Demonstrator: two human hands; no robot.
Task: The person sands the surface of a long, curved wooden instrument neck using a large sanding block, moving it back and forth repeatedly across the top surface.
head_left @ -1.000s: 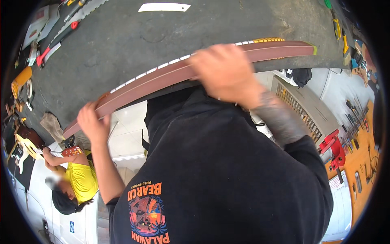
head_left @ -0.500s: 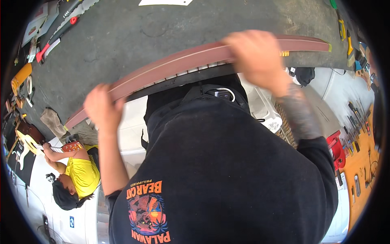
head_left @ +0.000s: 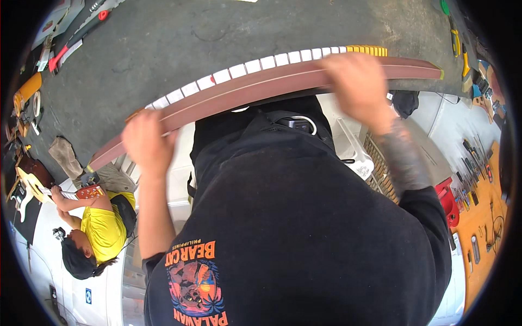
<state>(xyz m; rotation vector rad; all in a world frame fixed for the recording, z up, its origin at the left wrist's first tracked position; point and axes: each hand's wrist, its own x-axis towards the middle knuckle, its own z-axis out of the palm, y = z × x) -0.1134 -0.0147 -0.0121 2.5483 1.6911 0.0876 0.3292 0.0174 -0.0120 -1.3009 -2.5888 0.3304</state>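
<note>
A long reddish-brown sanding beam (head_left: 250, 86) with a pale line along its length spans the near edge of the bench. Beneath it, a fretboard (head_left: 253, 66) shows along the far side, its white segments narrowing rightward into yellow ones; the beam hides the rest. My left hand (head_left: 148, 142) is closed over the beam toward its left end. Farther right, my right hand (head_left: 356, 81) wraps over its top. Motion slightly blurs both hands. A small reddish mark sits on one white segment.
The dark grey bench top (head_left: 163, 49) extends beyond the beam. Red-handled tools (head_left: 68, 51), tape rolls (head_left: 37, 103) and a brown cloth (head_left: 64, 155) lie leftward; yellow-handled pliers (head_left: 466, 60) lie right. At left, a person in yellow (head_left: 106, 231) holds a guitar (head_left: 68, 194).
Both hands have brought the beam nearer my body across the fretboard. White and yellow segments now show on its far side; earlier, part of the fretboard showed on the near side.
</note>
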